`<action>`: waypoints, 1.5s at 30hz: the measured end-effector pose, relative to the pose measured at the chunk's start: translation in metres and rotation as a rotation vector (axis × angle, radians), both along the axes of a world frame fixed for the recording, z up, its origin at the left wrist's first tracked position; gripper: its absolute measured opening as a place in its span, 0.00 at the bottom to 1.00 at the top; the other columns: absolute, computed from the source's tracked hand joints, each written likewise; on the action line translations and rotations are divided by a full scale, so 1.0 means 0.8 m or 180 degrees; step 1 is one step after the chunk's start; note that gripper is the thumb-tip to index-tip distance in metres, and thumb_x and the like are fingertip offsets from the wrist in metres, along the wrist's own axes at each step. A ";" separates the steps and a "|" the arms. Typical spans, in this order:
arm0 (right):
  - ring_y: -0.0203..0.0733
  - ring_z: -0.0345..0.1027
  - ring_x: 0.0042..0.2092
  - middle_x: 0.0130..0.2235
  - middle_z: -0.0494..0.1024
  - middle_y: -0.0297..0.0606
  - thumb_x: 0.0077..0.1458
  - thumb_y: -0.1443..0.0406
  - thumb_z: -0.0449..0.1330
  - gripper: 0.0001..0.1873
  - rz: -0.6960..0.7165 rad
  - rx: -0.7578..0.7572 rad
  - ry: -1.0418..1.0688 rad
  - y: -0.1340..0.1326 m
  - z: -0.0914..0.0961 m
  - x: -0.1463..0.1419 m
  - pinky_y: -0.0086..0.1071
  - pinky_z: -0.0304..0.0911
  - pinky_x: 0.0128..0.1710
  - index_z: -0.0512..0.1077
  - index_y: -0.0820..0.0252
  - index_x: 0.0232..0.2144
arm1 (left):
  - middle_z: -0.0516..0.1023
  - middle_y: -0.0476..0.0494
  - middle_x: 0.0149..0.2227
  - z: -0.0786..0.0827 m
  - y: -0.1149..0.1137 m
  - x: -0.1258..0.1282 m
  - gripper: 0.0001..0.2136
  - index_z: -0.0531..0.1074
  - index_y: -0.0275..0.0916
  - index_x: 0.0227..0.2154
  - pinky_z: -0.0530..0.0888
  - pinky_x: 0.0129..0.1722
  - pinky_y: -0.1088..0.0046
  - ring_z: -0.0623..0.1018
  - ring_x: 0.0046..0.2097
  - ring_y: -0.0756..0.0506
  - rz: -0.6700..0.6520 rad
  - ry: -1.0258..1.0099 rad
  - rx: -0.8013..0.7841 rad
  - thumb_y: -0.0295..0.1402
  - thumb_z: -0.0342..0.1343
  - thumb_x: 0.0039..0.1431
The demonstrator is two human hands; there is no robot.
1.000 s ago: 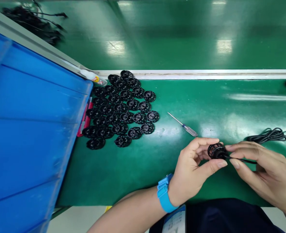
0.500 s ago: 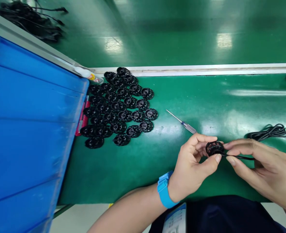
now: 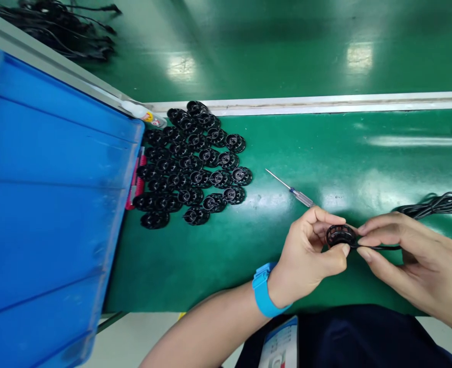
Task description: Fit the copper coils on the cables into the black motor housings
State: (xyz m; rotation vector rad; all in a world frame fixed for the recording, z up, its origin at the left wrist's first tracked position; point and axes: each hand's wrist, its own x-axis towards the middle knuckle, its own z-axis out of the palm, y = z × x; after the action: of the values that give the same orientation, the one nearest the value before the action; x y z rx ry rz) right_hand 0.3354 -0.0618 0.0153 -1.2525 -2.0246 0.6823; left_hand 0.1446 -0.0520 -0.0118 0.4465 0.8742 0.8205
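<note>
My left hand (image 3: 310, 255), with a blue wrist strap (image 3: 264, 290), pinches a small black round slotted part (image 3: 339, 235) between thumb and fingers. My right hand (image 3: 409, 260) pinches the same part from the right, together with a thin black cable (image 3: 382, 248) that leaves the part and runs under my fingers. Both hands hover just above the green belt (image 3: 287, 245), near its front edge. A small screwdriver with a clear handle (image 3: 292, 190) lies on the belt just beyond my left hand.
Several black round parts (image 3: 195, 168) lie grouped on the belt at the left. A big blue bin (image 3: 45, 204) fills the left side. A coiled black cable (image 3: 436, 204) lies at the right. More black cables (image 3: 61, 25) are piled at the far left.
My hands stay on the black part, with the left fingers curled slightly tighter around it. The view has shifted a little; the screwdriver and the pile have not moved.
</note>
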 end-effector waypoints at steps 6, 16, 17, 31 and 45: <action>0.38 0.77 0.39 0.40 0.79 0.38 0.61 0.68 0.65 0.05 0.0102 -0.0285 0.0268 0.000 0.001 0.003 0.30 0.75 0.38 0.77 0.56 0.40 | 0.84 0.47 0.33 0.005 0.002 -0.004 0.15 0.72 0.39 0.36 0.73 0.38 0.74 0.81 0.35 0.49 -0.0097 -0.0166 -0.0050 0.23 0.68 0.45; 0.37 0.75 0.38 0.36 0.76 0.37 0.61 0.70 0.64 0.05 0.0074 -0.0104 0.0265 0.000 0.003 0.000 0.30 0.73 0.36 0.73 0.57 0.37 | 0.86 0.43 0.40 -0.003 0.002 -0.011 0.15 0.71 0.39 0.38 0.76 0.41 0.73 0.84 0.40 0.47 -0.0254 -0.0391 0.0357 0.29 0.71 0.52; 0.36 0.75 0.38 0.36 0.75 0.37 0.60 0.71 0.64 0.05 0.0048 0.0001 0.0228 0.000 0.004 -0.001 0.30 0.72 0.35 0.72 0.57 0.36 | 0.86 0.42 0.41 -0.004 0.001 -0.012 0.15 0.71 0.40 0.38 0.77 0.42 0.72 0.84 0.40 0.46 -0.0268 -0.0327 0.0435 0.31 0.71 0.53; 0.35 0.72 0.32 0.33 0.76 0.34 0.61 0.72 0.61 0.06 -0.0150 0.0448 0.0226 -0.008 0.004 -0.014 0.33 0.70 0.34 0.70 0.57 0.33 | 0.86 0.44 0.43 -0.004 -0.006 -0.016 0.17 0.70 0.43 0.40 0.80 0.43 0.69 0.85 0.43 0.45 -0.0122 0.0408 0.1626 0.32 0.73 0.54; 0.37 0.74 0.33 0.35 0.79 0.33 0.60 0.70 0.63 0.05 -0.0089 0.0716 0.0125 -0.014 -0.005 -0.010 0.39 0.68 0.40 0.72 0.56 0.36 | 0.86 0.47 0.43 0.005 -0.007 -0.019 0.18 0.70 0.47 0.45 0.78 0.40 0.72 0.83 0.40 0.47 -0.0053 0.0839 0.2297 0.27 0.71 0.56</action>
State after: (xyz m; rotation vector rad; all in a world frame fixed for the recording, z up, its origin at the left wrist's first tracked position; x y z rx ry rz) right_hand 0.3273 -0.0733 0.0117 -1.1249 -1.9858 0.4478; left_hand 0.1293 -0.0575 -0.0082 1.2136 0.7925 1.0693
